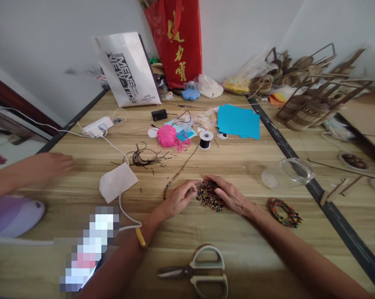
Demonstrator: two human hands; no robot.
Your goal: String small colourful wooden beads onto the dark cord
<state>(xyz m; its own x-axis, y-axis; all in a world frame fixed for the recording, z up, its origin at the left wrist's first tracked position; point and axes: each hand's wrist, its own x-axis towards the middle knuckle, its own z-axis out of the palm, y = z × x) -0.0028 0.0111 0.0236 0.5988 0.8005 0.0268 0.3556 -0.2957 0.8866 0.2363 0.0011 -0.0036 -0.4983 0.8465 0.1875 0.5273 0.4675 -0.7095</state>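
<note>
A heap of small multicoloured beads lies on the wooden table between my two hands. My left hand is at its left side, with thumb and fingers drawn together; what they pinch, if anything, is hidden. A dark cord leads from a black spool to a row of threaded beads, which passes out of sight behind my left hand. Along the heap's right edge rests my right hand, fingers extended and touching the beads. A finished-looking coil of strung beads lies right of my right forearm.
Scissors lie near the front. A clear jar is on its side at right. Pink yarn, cut black cords, blue sheets and a white adapter lie around. Another person's hand reaches in from the left.
</note>
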